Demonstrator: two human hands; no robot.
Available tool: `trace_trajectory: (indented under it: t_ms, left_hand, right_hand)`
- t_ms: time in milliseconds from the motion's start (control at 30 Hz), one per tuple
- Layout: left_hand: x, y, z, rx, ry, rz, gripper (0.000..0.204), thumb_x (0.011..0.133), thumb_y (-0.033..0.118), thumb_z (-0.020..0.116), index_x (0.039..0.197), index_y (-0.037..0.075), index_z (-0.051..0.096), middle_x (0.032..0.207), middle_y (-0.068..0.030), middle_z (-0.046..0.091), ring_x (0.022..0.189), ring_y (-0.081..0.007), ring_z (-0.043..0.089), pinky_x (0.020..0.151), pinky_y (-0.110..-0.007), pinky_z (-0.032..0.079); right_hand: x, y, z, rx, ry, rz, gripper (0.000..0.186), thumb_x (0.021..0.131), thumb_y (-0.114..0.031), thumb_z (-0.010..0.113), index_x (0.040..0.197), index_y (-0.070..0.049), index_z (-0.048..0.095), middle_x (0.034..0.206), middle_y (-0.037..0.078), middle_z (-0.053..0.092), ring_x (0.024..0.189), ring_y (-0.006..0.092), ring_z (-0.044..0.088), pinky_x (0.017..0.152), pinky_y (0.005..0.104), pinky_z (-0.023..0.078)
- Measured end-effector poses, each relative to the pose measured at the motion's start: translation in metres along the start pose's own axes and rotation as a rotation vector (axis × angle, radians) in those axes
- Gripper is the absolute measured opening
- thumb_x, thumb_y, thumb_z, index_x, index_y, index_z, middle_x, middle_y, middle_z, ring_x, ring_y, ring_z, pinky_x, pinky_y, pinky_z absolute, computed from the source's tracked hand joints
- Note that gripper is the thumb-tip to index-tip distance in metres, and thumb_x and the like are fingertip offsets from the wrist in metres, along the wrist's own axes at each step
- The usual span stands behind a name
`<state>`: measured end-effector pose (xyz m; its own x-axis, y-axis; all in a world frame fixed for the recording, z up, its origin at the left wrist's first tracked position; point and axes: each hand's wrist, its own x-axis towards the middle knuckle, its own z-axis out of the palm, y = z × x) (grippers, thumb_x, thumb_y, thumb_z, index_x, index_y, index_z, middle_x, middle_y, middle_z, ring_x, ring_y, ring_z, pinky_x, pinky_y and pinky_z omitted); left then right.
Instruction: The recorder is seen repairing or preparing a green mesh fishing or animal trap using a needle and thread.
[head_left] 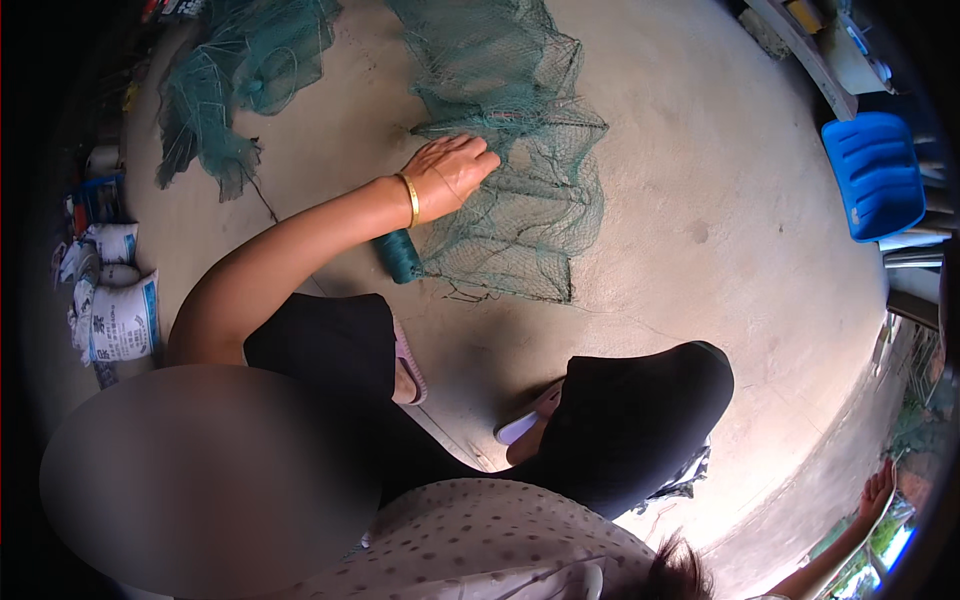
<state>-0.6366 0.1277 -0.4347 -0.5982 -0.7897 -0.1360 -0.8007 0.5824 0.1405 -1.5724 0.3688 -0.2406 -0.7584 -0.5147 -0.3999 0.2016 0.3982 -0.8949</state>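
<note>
- left hand (pixel 450 178) curled at the green net (pixel 540 165), upper middle of frame, can't tell if it's pinching
- right hand (pixel 878 488) way out lower right, grip unclear
- teal thread spool (pixel 400 258) near centre

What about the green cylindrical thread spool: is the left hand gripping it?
No, the left hand is at the green mesh net, while the spool shows below the gold-coloured bracelet.
</note>
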Motion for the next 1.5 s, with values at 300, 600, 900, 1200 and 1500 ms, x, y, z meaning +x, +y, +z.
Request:
trace_trajectory:
  t_ms: [300,600,900,1200,1500]
  left_hand:
    - [-0.032,0.049,0.001,-0.238,0.123,-0.109,0.047,0.081,-0.003,0.064,0.127,0.001,0.054,0.118,-0.0151,0.053,0.108,-0.0332,0.056,0.093,-0.041,0.048]
    - [-0.071,0.118,0.064,-0.733,0.693,-0.777,0.039,0.081,-0.011,0.061,0.115,0.008,0.058,0.101,-0.0059,0.057,0.086,-0.0148,0.058,0.076,-0.027,0.049]
    - [-0.078,0.134,0.089,-0.864,0.873,-0.802,0.037,0.084,-0.013,0.053,0.116,0.005,0.058,0.099,-0.0077,0.063,0.087,-0.0147,0.062,0.078,-0.027,0.051]
    - [-0.092,0.167,0.095,-0.739,0.955,-0.694,0.042,0.079,-0.017,0.05,0.115,0.004,0.055,0.098,-0.011,0.058,0.088,-0.0216,0.06,0.079,-0.031,0.049]
    - [-0.106,0.173,0.096,-0.79,0.888,-0.565,0.042,0.072,-0.016,0.055,0.109,0.003,0.052,0.102,-0.015,0.055,0.097,-0.0332,0.054,0.085,-0.04,0.046]
  right_hand:
    - [0.086,-0.056,-0.066,-0.079,0.221,-0.22,0.034,0.102,-0.022,0.049,0.13,-0.005,0.057,0.057,-0.003,0.039,0.044,0.0065,0.037,0.04,0.0209,0.039]
    - [0.089,0.061,0.146,-0.564,0.034,-0.374,0.028,0.098,-0.02,0.051,0.115,-0.001,0.064,0.075,0.006,0.054,0.061,0.0162,0.056,0.061,0.0333,0.059]
    - [-0.297,0.215,0.509,-0.663,-1.558,-0.099,0.019,0.097,-0.011,0.055,0.108,0.002,0.065,0.123,0.014,0.06,0.071,0.0181,0.068,0.06,0.0262,0.056]
    - [-0.302,0.155,0.42,-0.273,-1.484,0.254,0.023,0.098,-0.017,0.056,0.088,0.003,0.064,0.07,0.006,0.062,0.051,0.0122,0.055,0.045,0.0235,0.043]
    - [-0.329,0.211,0.496,-0.569,-1.44,-0.163,0.03,0.096,-0.014,0.056,0.12,0.004,0.061,0.109,0.009,0.066,0.072,0.0126,0.065,0.058,0.0243,0.047]
